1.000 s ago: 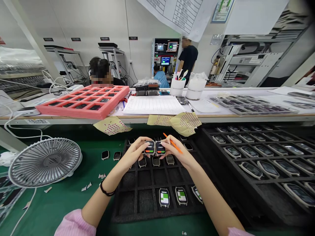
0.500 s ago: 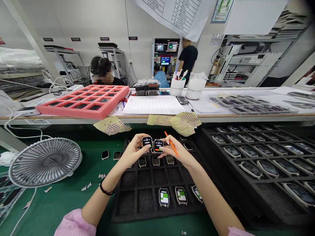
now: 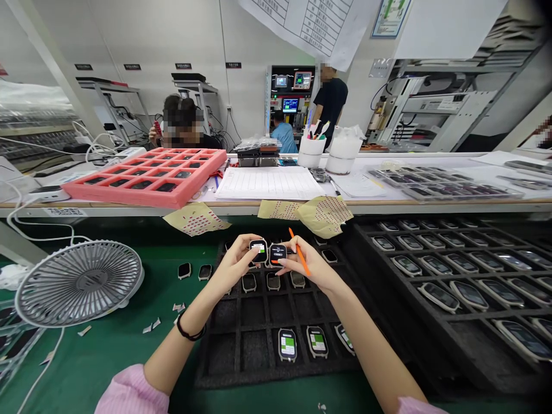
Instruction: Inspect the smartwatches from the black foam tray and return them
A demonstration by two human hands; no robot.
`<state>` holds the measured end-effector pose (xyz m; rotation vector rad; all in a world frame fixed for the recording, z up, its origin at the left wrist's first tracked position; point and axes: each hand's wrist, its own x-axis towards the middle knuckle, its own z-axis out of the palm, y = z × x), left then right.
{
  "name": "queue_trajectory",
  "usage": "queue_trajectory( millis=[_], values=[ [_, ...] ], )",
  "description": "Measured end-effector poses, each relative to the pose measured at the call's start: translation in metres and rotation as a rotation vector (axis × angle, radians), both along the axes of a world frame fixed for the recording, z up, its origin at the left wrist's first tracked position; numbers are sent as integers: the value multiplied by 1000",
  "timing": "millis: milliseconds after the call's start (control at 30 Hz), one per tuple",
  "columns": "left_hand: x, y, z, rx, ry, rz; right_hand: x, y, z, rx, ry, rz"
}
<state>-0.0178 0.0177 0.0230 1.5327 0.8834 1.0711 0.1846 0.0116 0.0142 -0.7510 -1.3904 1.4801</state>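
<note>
While held over the foam tray (image 3: 218, 368) | left hand (image 3: 235, 263): fingers (image 3: 249, 252) pinch left watch (image 3: 259, 250) | right hand (image 3: 311, 265): fingers pinch right watch (image 3: 278, 253), orange stylus (image 3: 301, 256) alongside | watches just beside each other, long axes pointing away from wearer

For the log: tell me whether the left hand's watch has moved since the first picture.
Yes: the watch has shifted toward the bench edge.

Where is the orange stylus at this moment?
In the head view, the orange stylus sticks up from the person's right hand, just right of the smartwatch that hand holds, above the black foam tray.
</note>
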Motion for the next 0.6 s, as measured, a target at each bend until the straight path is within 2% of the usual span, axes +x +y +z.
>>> queue_trajectory(
  millis=[167, 333, 600],
  values=[
    [3, -3, 5, -5, 24, -10, -2, -3, 5, -16, -4, -41],
    [4, -3, 4, 3, 25, -28, -2, -1, 2, -22, -20, -76],
    [-1, 1, -1, 62, 101, -27, 1, 3, -1, -72, -16, -22]
  ],
)
